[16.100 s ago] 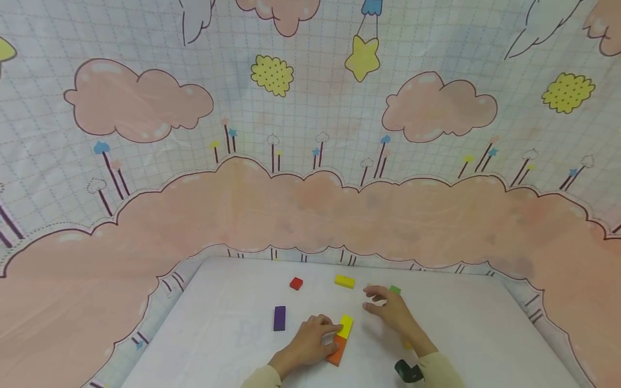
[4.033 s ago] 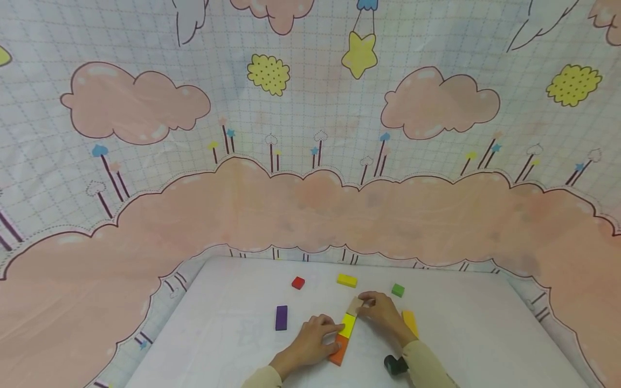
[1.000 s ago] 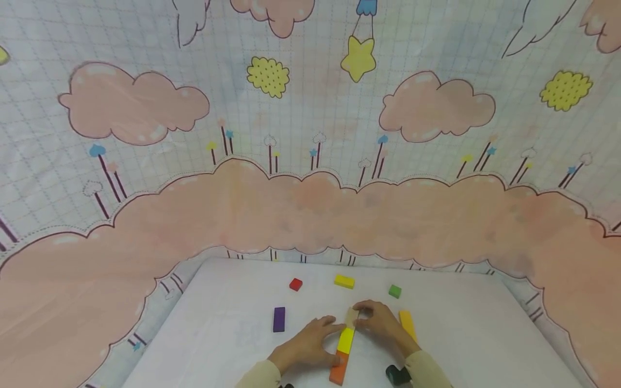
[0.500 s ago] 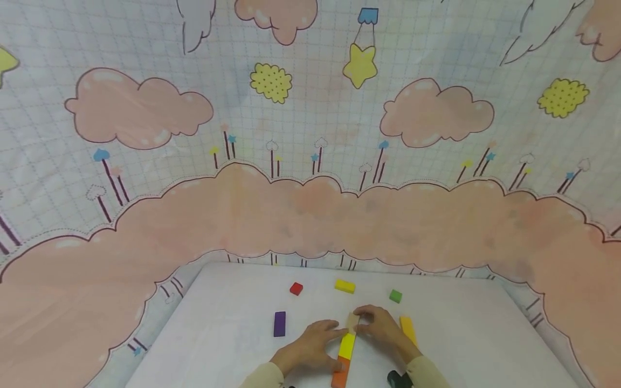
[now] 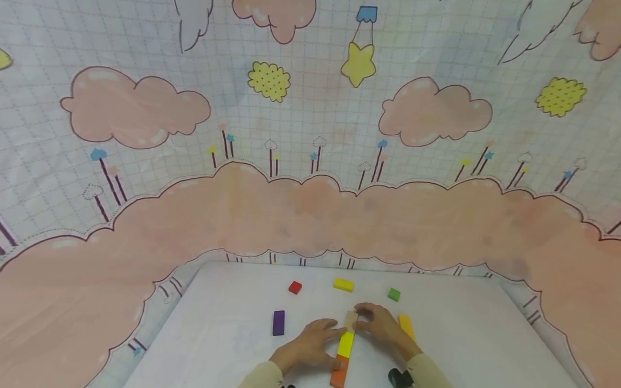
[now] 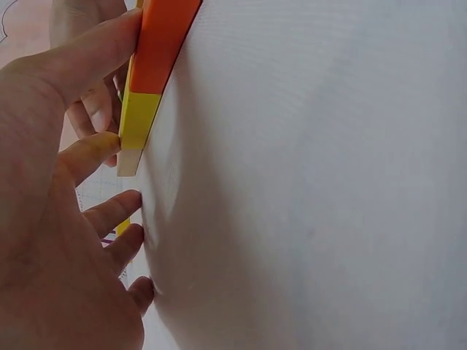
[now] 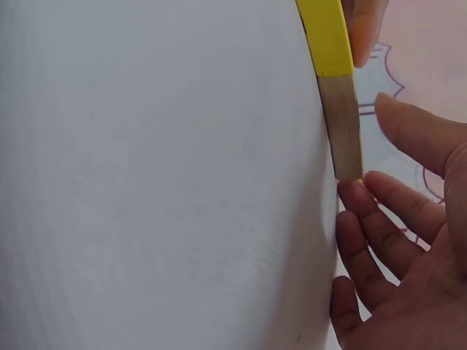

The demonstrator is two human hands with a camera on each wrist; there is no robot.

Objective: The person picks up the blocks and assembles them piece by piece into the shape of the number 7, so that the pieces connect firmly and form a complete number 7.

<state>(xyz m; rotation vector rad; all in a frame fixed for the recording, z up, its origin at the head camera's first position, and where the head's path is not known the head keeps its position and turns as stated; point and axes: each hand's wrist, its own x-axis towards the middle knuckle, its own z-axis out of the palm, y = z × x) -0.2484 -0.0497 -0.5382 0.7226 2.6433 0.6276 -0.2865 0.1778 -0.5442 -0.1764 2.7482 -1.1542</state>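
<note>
An orange block (image 5: 339, 372), a yellow block (image 5: 345, 344) and a plain wooden block (image 5: 351, 320) lie end to end in a line on the white table. My left hand (image 5: 312, 345) rests along the line's left side, its thumb at the orange block and index finger near the yellow-wood joint. In the left wrist view the left hand's (image 6: 66, 197) other fingers are spread on the table. At the far end, the right hand (image 5: 385, 328) has fingertips touching the wooden block; in the right wrist view its thumb stands off the wood (image 7: 341, 127).
Beyond the line lie a red block (image 5: 295, 288), a yellow block (image 5: 343, 285) and a green block (image 5: 394, 294). A purple block (image 5: 278, 323) is at left, a yellow-orange block (image 5: 406, 326) behind the right hand, and a dark green piece (image 5: 399, 378) by the right sleeve.
Earlier only the orange and yellow blocks were joined; the wooden block now continues the line at its far end. The line has since shifted nearer the body. The last half second shows almost no movement.
</note>
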